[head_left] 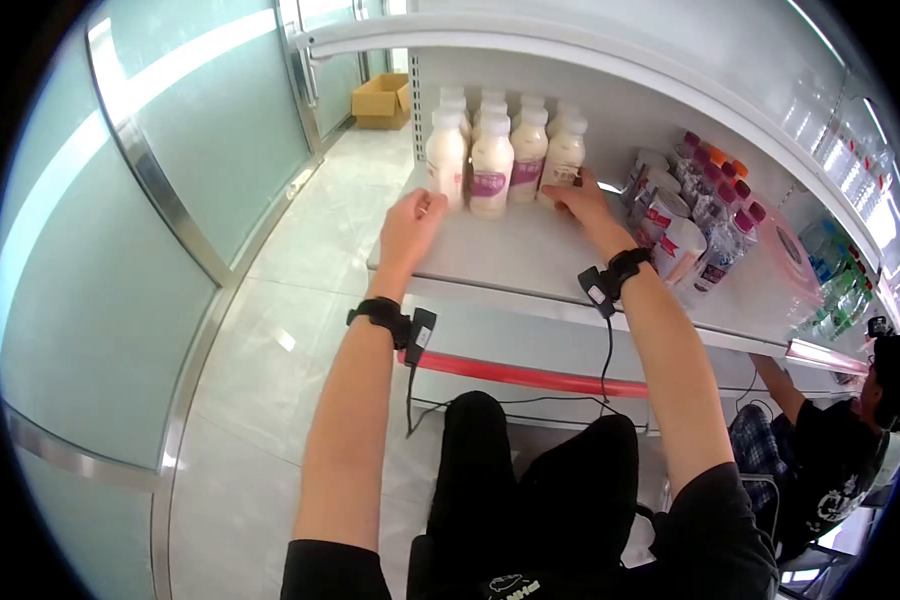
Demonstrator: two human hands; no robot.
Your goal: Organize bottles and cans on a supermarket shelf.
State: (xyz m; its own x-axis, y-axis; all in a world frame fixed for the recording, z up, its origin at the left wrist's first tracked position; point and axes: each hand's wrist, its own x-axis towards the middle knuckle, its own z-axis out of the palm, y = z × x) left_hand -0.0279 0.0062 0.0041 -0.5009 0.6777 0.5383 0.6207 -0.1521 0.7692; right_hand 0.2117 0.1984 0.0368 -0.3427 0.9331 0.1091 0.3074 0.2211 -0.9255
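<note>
Several white milky drink bottles with white caps stand upright in rows on the shelf (510, 245). At the front left is a bottle (446, 155) with a pale label, and beside it a bottle with a purple label (490, 180). My left hand (410, 230) is at the lower left side of the front-left bottle, fingers curled in; whether they grip anything is hidden. Thumb and index finger apart, my right hand (582, 205) reaches the lower part of the rightmost front bottle (564, 155) and appears to touch it.
Right of the bottles stand cups with printed labels (680, 245), clear bottles with dark red caps (722, 255) and a pink translucent container (785, 265). Green bottles (845, 300) are farther right. A person in black (820, 470) sits at the right. A cardboard box (381, 102) lies on the floor behind.
</note>
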